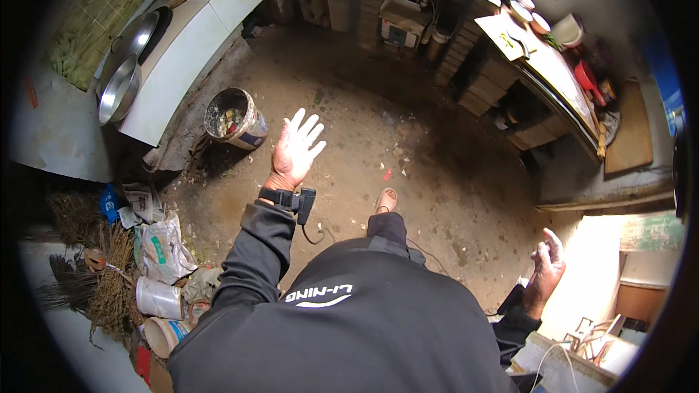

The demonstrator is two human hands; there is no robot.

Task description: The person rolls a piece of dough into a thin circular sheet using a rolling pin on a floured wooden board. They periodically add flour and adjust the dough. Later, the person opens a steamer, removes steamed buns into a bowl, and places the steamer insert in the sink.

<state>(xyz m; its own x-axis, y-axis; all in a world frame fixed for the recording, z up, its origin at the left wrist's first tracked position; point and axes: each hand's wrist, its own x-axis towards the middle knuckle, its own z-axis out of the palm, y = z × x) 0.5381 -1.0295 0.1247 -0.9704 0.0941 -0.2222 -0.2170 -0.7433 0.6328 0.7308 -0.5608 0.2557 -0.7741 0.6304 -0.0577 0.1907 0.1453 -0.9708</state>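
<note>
My left hand (295,153) is held out over the floor, fingers spread and nothing in it. A black strap with a small dark device (306,206) is around that wrist. Nearest to it, on the left, stands a dirty bucket (256,125) with food scraps (229,120) in the bottom. My right hand (545,275) hangs out at my right side, near a brightly lit doorway (584,278). Its fingers are loosely bent, and I see nothing held in them.
A white-fronted stove counter (180,60) with metal pans runs along the left. At the upper right, a worktop bears a cutting board (499,35), a knife (522,43) and bowls. Brush bundles (112,278), a white sack (164,248) and tubs (158,297) crowd the lower left.
</note>
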